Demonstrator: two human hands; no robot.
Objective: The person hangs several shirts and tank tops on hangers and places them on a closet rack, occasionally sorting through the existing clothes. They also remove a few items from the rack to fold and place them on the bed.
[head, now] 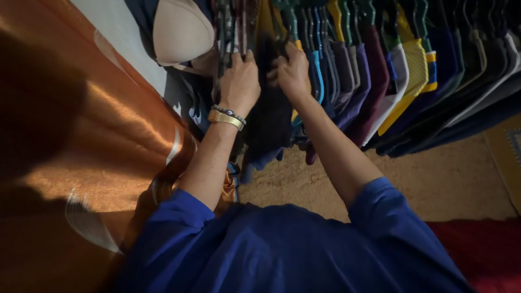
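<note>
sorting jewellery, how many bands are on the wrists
2, both on the left wrist: a gold bangle and a beaded bracelet just above it. The right wrist is bare; undersides may hide more.

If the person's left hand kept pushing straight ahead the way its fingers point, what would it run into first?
Probably the hanging clothes themselves: the left hand already has its fingertips among the hangers, beside the dark garment that the right hand grips. What lies behind the rack is hidden.

both hands raised, fingers curled
</note>
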